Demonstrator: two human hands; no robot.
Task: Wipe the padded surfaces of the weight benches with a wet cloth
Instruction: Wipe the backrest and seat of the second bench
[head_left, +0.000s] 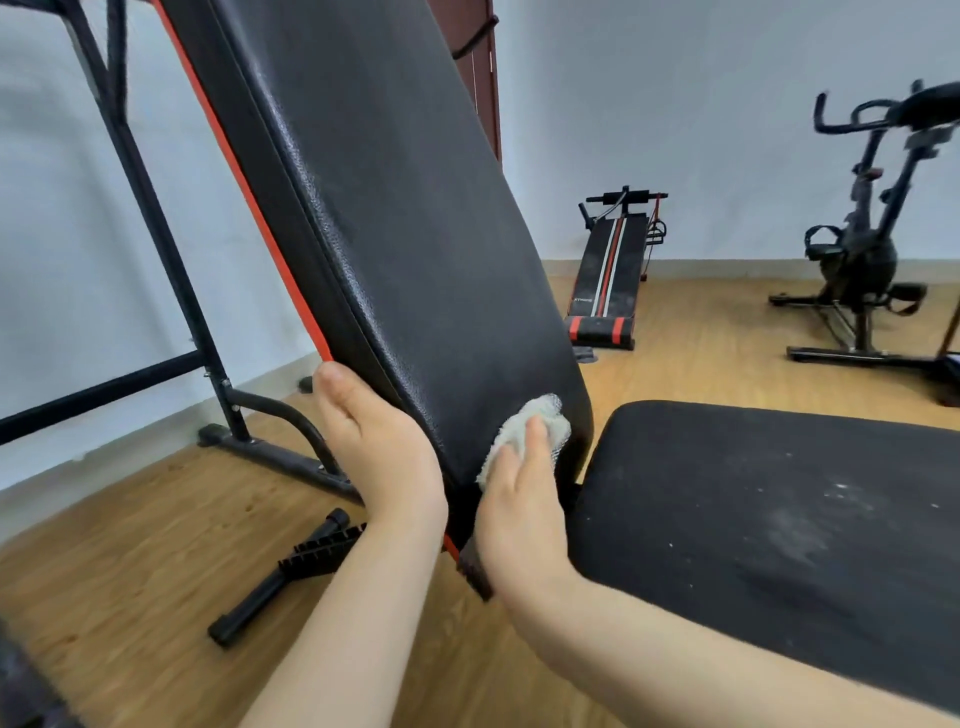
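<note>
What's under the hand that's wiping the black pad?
A white cloth lies under the right hand, pressed on the backrest pad. The hand covers the cloth's lower part.

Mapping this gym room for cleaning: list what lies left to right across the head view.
Metal frame → left hand gripping the backrest edge → cloth → sit-up bench → exercise bike.
</note>
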